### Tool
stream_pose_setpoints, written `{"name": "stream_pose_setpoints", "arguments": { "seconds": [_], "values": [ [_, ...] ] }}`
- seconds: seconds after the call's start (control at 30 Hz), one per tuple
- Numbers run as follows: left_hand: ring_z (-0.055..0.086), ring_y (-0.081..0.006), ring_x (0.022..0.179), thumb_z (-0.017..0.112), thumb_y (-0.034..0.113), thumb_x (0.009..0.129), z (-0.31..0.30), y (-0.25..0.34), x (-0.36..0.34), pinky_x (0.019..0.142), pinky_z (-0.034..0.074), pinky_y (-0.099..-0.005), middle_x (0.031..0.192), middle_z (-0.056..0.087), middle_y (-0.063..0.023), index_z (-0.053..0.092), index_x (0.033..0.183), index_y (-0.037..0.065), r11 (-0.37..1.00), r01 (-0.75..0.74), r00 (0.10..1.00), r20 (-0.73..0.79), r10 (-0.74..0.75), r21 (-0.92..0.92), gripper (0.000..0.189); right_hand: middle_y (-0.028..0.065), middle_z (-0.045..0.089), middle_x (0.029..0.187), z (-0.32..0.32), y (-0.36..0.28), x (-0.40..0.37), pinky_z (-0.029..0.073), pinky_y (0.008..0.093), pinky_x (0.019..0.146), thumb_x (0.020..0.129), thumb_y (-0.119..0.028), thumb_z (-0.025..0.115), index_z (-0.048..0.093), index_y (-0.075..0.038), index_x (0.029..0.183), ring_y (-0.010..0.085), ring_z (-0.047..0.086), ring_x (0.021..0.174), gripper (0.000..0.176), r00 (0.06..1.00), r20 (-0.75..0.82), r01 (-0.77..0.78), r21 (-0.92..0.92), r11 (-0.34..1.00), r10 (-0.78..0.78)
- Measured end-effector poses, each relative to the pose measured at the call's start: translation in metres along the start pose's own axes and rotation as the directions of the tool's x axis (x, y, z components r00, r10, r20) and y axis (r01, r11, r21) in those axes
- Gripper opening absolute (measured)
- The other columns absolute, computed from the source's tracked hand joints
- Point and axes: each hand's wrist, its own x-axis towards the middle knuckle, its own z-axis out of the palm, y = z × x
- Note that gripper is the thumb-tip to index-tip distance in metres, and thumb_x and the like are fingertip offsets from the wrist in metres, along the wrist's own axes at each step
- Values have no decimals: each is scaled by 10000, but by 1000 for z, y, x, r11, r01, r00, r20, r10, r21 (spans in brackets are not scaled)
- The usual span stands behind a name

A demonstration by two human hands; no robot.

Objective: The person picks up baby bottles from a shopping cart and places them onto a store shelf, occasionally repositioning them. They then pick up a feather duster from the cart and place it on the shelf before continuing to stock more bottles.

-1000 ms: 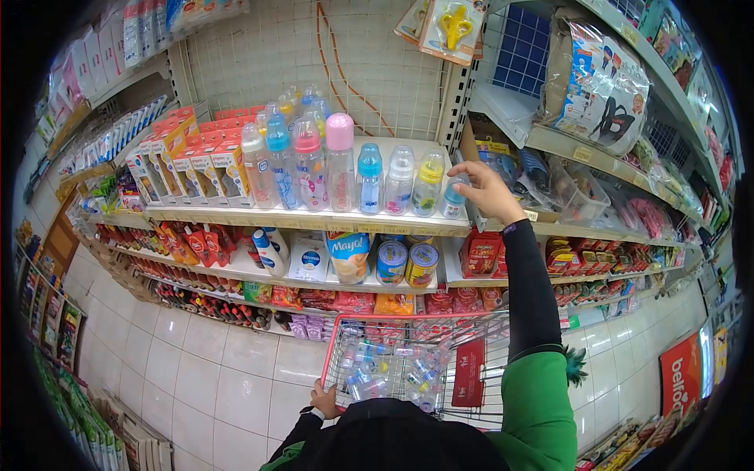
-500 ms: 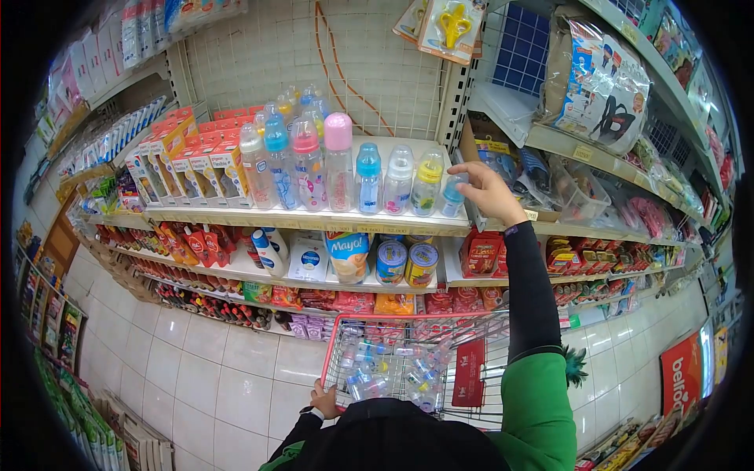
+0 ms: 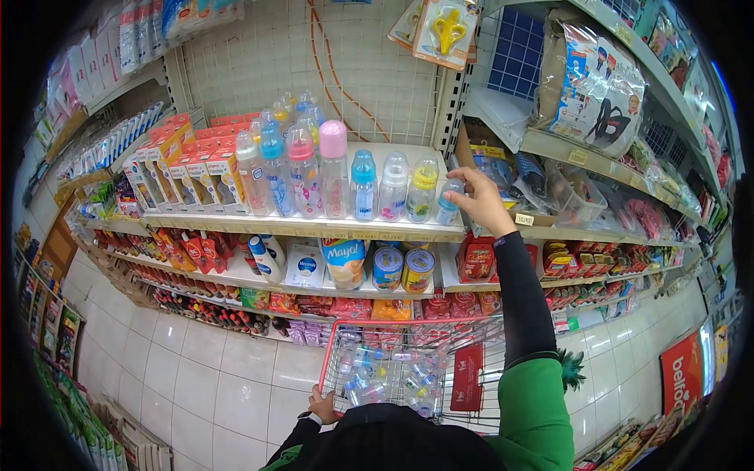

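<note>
Head view: right hand [image 3: 481, 202] clasps a small bottle [image 3: 448, 209] at the shelf's [image 3: 428, 235] front right corner, likely light, stiff and rather slippery, best held around its body, while the left hand [image 3: 322, 406] grips the shopping cart [image 3: 408, 321].

Bright, even light — white glare on the floor tiles [image 3: 194, 349] — strong fisheye curvature, corners black.

The right hand [image 3: 485, 206] at right of centre partly hid the small bottle [image 3: 446, 210] at its fingertips. At bottom centre, the person's black covering [image 3: 393, 443] hid the near part of the cart [image 3: 416, 321], whose jumbled bottles [image 3: 363, 386] were too small to count, while plastic packs [image 3: 196, 12] at upper left ran off the top edge.
</note>
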Motion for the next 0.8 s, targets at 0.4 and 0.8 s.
{"name": "stream_pose_setpoints", "arguments": {
  "seconds": [0.4,0.8],
  "values": [
    [383,-600,1199,839,490,634,4,-4,7,1018,420,-566,1472,98,-357,447,1429,198,999,-13,1000,-3,13,45,933,155,684,1122,1,0,-5,514,354,869,767,-145,786,622,-64,1209,273,668,983,478,1000,21,-2,72,997,0],
    [388,-597,1200,850,474,629,4,-6,7,1012,428,-566,1481,85,-343,443,1432,202,1000,-11,1000,9,11,21,941,146,689,1067,4,-1,-6,518,345,843,764,-142,788,620,-53,1200,256,665,928,475,1000,-4,7,78,997,-6]
  ]
}}
